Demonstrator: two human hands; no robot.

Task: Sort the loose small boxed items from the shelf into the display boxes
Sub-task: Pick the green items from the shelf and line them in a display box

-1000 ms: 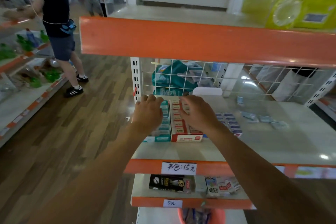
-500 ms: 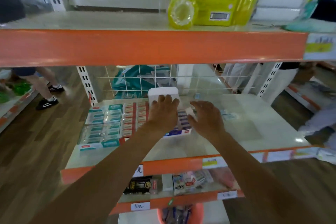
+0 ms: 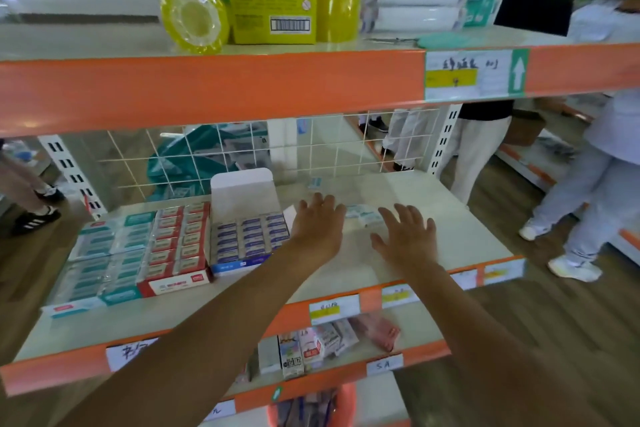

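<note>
left hand (image 3: 320, 229) and right hand (image 3: 407, 241), grips released, flank loose small boxes (image 3: 362, 216) on the shelf (image 3: 467, 218), just right of the blue display box (image 3: 247, 241).

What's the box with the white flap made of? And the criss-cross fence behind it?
The box looks like thin cardboard, matte white inside: its flap stands folded up with cut corners. The fence looks like thin metal wire with a white coating, perhaps paint or plastic; the picture cannot settle which.
</note>
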